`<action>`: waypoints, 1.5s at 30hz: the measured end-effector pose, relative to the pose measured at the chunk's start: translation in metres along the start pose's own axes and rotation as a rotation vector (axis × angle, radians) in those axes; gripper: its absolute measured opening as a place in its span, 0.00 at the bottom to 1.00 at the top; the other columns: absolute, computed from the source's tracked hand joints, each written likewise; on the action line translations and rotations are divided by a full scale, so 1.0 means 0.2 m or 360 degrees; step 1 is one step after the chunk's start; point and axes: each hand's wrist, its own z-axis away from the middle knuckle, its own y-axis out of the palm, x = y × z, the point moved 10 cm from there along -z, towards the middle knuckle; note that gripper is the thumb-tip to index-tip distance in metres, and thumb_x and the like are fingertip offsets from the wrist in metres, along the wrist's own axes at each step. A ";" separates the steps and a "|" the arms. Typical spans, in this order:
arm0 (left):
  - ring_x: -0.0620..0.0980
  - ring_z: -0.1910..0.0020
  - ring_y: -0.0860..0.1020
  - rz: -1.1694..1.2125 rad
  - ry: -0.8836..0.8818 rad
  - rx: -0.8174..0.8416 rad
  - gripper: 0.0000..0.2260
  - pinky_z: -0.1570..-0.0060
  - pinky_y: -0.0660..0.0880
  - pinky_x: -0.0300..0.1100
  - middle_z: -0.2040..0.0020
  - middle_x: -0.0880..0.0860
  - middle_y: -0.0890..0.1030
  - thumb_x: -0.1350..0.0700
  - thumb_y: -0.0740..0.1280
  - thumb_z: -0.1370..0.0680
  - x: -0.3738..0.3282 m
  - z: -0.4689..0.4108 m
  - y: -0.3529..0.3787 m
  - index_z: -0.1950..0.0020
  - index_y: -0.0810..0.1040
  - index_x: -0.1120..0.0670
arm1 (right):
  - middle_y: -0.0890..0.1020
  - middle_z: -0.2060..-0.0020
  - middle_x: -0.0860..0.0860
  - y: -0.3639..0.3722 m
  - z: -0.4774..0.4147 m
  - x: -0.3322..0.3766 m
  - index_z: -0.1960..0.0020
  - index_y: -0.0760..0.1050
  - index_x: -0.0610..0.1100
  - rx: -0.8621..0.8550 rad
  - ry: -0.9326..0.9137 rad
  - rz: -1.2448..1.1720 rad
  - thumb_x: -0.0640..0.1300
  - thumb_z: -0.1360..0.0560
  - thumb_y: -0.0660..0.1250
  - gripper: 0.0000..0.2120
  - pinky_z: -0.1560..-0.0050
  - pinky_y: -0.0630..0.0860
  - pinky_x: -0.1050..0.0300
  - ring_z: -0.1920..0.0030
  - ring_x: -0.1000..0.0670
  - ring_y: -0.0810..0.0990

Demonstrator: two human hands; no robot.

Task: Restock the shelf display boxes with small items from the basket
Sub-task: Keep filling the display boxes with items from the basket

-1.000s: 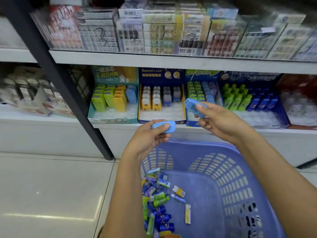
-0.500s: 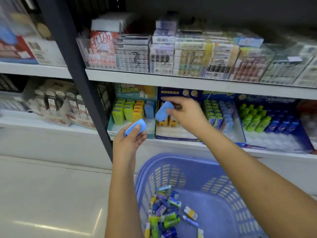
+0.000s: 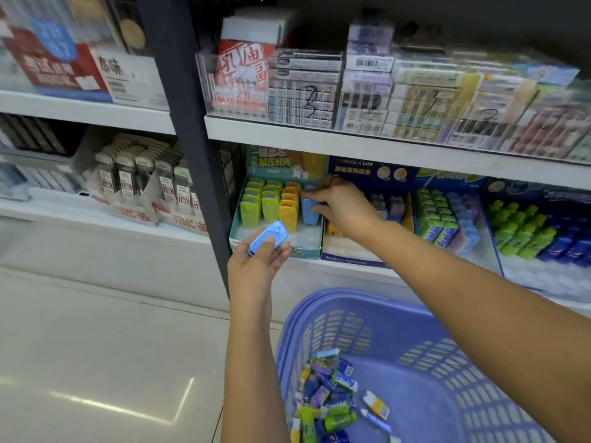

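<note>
A teal display box point(image 3: 307, 250) on the lower shelf holds rows of green, yellow and orange items, with a blue row at its right side. My right hand point(image 3: 342, 204) reaches into that blue row and grips a blue item point(image 3: 308, 210) standing upright there. My left hand point(image 3: 257, 262) hovers in front of the box's front edge, holding a second blue item point(image 3: 268, 236) between thumb and fingers. Below, a lilac plastic basket point(image 3: 425, 334) holds several small mixed items point(image 3: 332, 401) heaped at its left side.
A dark shelf upright point(image 3: 195, 161) stands just left of the teal box. To the right sit a dark blue display box point(image 3: 348, 254), a box of green and blue packs point(image 3: 447, 215) and a box of small bottles point(image 3: 527, 231). The upper shelf point(image 3: 383, 145) overhangs.
My right hand moved left from the dark blue box to the teal box and set its blue item down into the blue row. My left hand stayed close in front.
</note>
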 end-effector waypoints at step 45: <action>0.51 0.33 0.65 -0.2123 0.0784 0.0344 0.17 0.36 0.59 0.37 0.35 0.54 0.74 0.56 0.62 0.20 -0.02 0.09 0.24 0.32 0.73 0.57 | 0.76 0.44 0.40 0.00 0.18 0.06 0.35 0.74 0.42 -0.0328 -0.0047 -0.0072 0.38 0.22 0.60 0.16 0.46 0.71 0.52 0.44 0.41 0.74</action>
